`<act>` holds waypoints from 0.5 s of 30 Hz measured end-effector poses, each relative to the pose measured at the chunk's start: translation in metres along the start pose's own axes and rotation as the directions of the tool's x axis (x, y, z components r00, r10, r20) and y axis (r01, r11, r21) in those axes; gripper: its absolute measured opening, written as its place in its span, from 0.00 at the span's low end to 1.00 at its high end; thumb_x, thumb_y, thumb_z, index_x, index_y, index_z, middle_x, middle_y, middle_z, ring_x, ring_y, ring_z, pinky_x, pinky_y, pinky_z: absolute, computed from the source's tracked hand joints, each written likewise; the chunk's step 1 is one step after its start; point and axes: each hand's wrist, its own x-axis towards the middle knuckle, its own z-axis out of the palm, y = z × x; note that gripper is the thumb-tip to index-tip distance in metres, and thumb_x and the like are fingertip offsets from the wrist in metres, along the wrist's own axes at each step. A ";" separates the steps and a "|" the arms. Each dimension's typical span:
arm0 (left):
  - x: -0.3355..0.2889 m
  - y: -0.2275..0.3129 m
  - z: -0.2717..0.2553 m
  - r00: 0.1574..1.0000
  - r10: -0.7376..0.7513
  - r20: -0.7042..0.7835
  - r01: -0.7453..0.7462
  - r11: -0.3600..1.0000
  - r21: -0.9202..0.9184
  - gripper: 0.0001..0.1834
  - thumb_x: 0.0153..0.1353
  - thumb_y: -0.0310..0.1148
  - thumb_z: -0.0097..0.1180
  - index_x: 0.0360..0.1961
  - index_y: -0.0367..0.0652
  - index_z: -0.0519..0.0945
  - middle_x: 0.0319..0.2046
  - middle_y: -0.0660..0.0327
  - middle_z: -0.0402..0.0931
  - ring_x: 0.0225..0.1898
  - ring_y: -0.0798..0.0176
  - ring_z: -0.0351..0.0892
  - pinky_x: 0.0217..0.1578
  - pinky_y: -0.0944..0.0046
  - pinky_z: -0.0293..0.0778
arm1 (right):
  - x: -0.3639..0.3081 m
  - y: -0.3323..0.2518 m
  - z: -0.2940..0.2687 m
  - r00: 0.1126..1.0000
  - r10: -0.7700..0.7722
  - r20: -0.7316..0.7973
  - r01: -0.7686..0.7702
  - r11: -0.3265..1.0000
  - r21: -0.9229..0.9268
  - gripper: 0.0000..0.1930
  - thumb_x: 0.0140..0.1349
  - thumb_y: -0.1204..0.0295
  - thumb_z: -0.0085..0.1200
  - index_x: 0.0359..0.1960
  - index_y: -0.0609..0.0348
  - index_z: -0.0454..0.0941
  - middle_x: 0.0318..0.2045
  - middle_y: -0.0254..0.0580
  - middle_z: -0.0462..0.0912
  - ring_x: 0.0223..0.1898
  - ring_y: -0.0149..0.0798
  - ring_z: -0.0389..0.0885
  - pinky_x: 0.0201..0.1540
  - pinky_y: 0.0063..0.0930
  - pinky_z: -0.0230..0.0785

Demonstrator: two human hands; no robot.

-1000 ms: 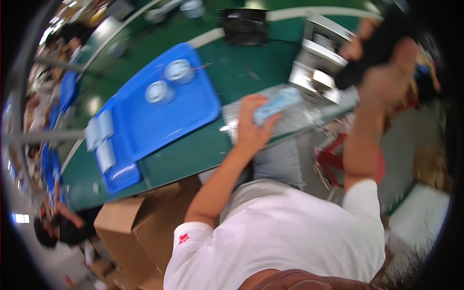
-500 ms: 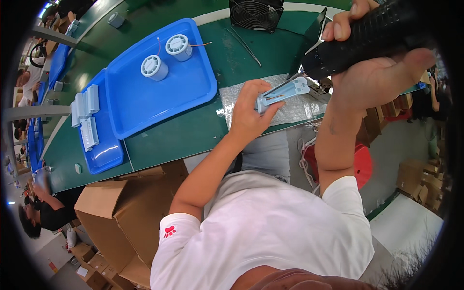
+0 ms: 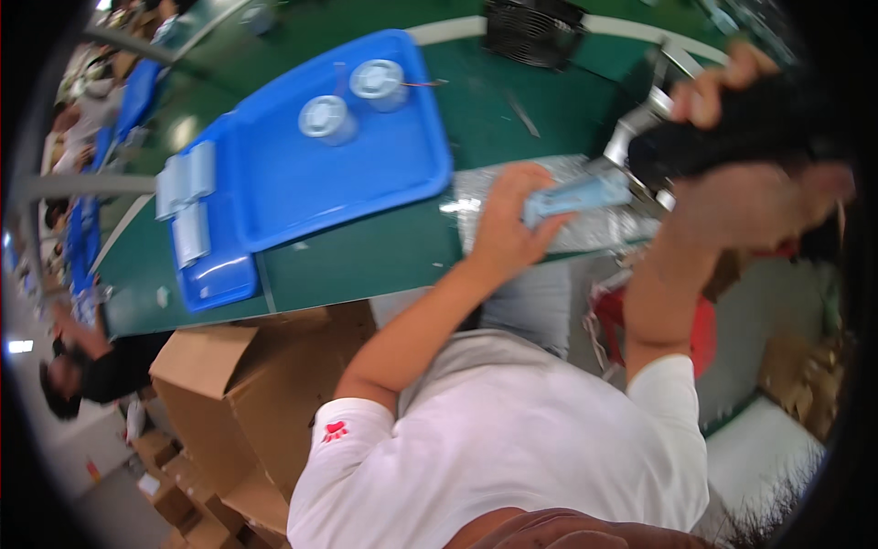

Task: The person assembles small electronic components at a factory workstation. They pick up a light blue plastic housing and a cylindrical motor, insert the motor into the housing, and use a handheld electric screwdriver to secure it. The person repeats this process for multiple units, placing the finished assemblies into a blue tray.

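Observation:
My left hand [image 3: 510, 220] is closed round one end of a light blue elongated plastic housing [image 3: 585, 194], held tilted just above a sheet of bubble wrap [image 3: 599, 229]. At the right, my right hand [image 3: 732, 197] grips a black electric screwdriver [image 3: 722, 133] with a thick barrel. The screwdriver's front end is beside a shiny metal bracket [image 3: 631, 133], right of the housing and apart from it. Its bit is blurred and I cannot make it out. Small details inside the housing are smeared too.
A large blue tray [image 3: 366, 192] holds two round white motor-like parts [image 3: 327, 121]. Several light blue pieces [image 3: 190, 233] lie in a smaller tray [image 3: 212, 288]. Behind are a black fan [image 3: 533, 35] and tweezers [image 3: 523, 116]. A cardboard box [image 3: 283, 403] stands below the table edge.
The screwdriver's bit was down inside the housing; now the screwdriver is off to its right by the metal bracket. My left hand keeps hold of the housing. The whole view has shifted and blurred.

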 end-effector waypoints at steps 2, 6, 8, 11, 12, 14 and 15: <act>-0.001 0.000 0.001 0.999 0.007 -0.033 -0.007 1.000 0.005 0.25 0.51 0.24 0.76 0.48 0.40 0.76 0.48 0.52 0.76 0.50 0.51 0.78 0.53 0.56 0.74 | -0.006 0.009 0.017 0.987 -0.088 -0.138 0.066 0.985 -0.161 0.53 0.58 0.21 0.41 0.51 0.72 0.70 0.43 0.51 0.74 0.30 0.40 0.74 0.34 0.37 0.69; 0.003 0.013 -0.004 0.999 0.052 -0.007 -0.052 0.997 0.057 0.24 0.50 0.26 0.76 0.46 0.41 0.77 0.47 0.51 0.76 0.49 0.46 0.77 0.53 0.54 0.73 | -0.012 0.005 0.061 0.884 -0.245 -0.398 0.016 0.867 -0.499 0.52 0.61 0.22 0.38 0.46 0.73 0.70 0.40 0.48 0.71 0.28 0.36 0.73 0.31 0.31 0.67; 0.004 0.014 -0.006 0.998 0.061 -0.002 -0.061 0.997 0.043 0.23 0.51 0.27 0.76 0.46 0.41 0.77 0.47 0.51 0.75 0.50 0.46 0.77 0.53 0.53 0.73 | -0.016 0.004 0.056 0.910 -0.210 -0.358 0.039 0.902 -0.429 0.52 0.62 0.22 0.38 0.46 0.73 0.69 0.39 0.48 0.71 0.28 0.35 0.73 0.31 0.30 0.68; 0.004 0.018 -0.009 0.999 0.038 0.006 -0.039 0.999 0.034 0.22 0.52 0.27 0.75 0.46 0.42 0.77 0.47 0.51 0.75 0.50 0.46 0.77 0.53 0.53 0.73 | -0.023 0.009 0.026 0.969 -0.139 -0.206 0.097 0.974 -0.204 0.53 0.62 0.22 0.40 0.56 0.72 0.68 0.42 0.50 0.73 0.29 0.38 0.76 0.35 0.33 0.73; 0.004 0.020 -0.010 0.999 0.036 0.007 -0.036 0.999 0.027 0.22 0.53 0.27 0.75 0.46 0.42 0.77 0.47 0.51 0.75 0.50 0.46 0.77 0.53 0.52 0.73 | -0.026 0.013 0.015 0.972 -0.137 -0.190 0.101 0.978 -0.185 0.53 0.62 0.23 0.40 0.60 0.71 0.65 0.42 0.50 0.73 0.30 0.38 0.76 0.35 0.33 0.73; 0.005 0.019 -0.008 1.000 0.013 0.014 -0.013 1.000 0.001 0.22 0.53 0.27 0.75 0.47 0.41 0.77 0.48 0.51 0.75 0.50 0.46 0.77 0.54 0.53 0.73 | -0.021 0.011 0.036 0.951 -0.146 -0.274 0.074 0.964 -0.257 0.53 0.64 0.24 0.42 0.67 0.68 0.58 0.42 0.50 0.72 0.30 0.36 0.75 0.35 0.32 0.73; 0.006 0.017 -0.006 1.000 0.004 0.021 -0.003 1.000 -0.017 0.23 0.53 0.28 0.75 0.47 0.41 0.77 0.48 0.51 0.75 0.50 0.46 0.77 0.54 0.53 0.73 | -0.018 0.006 0.042 0.950 -0.142 -0.276 0.075 0.968 -0.241 0.54 0.64 0.25 0.43 0.71 0.67 0.55 0.42 0.50 0.72 0.30 0.35 0.74 0.35 0.32 0.73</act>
